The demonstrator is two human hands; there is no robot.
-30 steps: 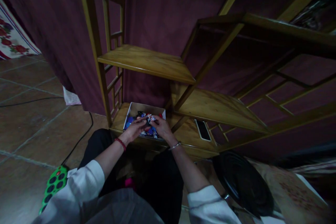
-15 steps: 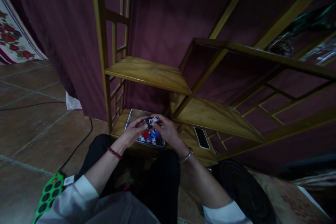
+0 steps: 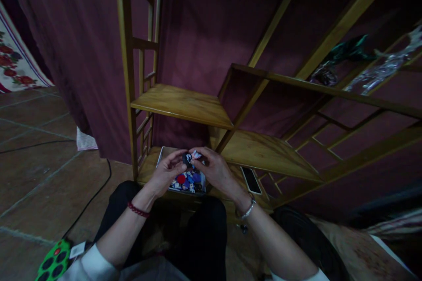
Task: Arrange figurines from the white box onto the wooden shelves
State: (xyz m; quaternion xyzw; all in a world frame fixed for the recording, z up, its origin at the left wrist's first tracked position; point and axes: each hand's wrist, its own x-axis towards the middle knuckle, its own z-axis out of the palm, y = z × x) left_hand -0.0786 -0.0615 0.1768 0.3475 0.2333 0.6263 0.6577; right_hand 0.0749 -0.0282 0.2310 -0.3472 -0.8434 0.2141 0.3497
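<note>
Between both hands, above a shallow white box (image 3: 164, 153), is a small figurine (image 3: 187, 159) with a dark part on the left and a pale pink and white part on the right. Fingers of my left hand (image 3: 168, 171) pinch its dark side. At the pale end, my right hand (image 3: 212, 167) is closed on it with thumb and fingertips. Inside the box, below the hands, lie several small blue, white and red pieces (image 3: 186, 180), too small to tell apart. My hands hide part of the box.
A wooden shelf unit (image 3: 184, 103) stands before a purple curtain (image 3: 198, 30). On its low board to the right lies a phone (image 3: 251, 180). A green power strip (image 3: 54, 261) with a black cable is on the tiled floor at left. My knees flank the box.
The view has tilted, so the shelf and box sit lower in it. Both hands still hold the figurine over the box, and it is turned slightly.
</note>
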